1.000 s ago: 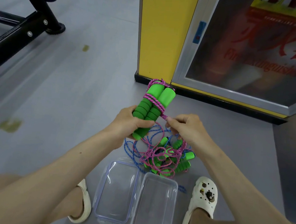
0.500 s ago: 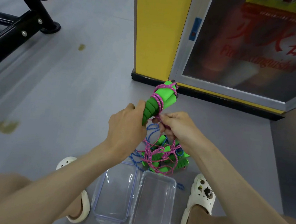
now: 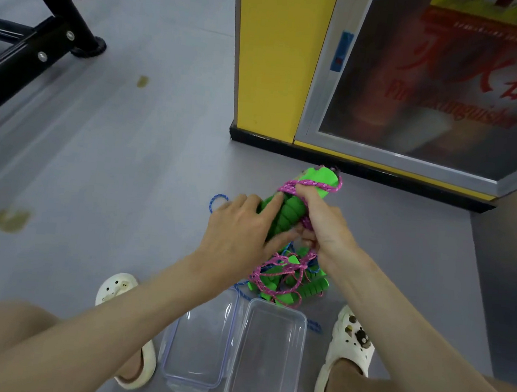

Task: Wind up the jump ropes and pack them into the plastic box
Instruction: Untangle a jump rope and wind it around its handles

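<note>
A pair of green foam handles (image 3: 293,212) wound with pink rope is held above the floor. My left hand (image 3: 241,226) grips their lower part from the left, with the index finger stretched along them. My right hand (image 3: 323,227) grips the same handles from the right, its thumb over the pink rope near the top. Below lies a tangled pile of jump ropes (image 3: 287,280) with green handles and pink and blue cords. The clear plastic box (image 3: 263,357) stands open on the floor, its lid (image 3: 198,345) beside it on the left.
A yellow pillar (image 3: 277,55) and a glass-fronted fire extinguisher cabinet (image 3: 435,80) stand just beyond the ropes. Black gym equipment (image 3: 29,41) fills the far left. My white clogs (image 3: 345,362) flank the box on the grey floor. A blue rope loop (image 3: 217,201) lies left of my hands.
The wound handles have moved right and lower, toward the pile. My right hand shifted from pulling the pink rope beside the handles to gripping them, thumb over the rope.
</note>
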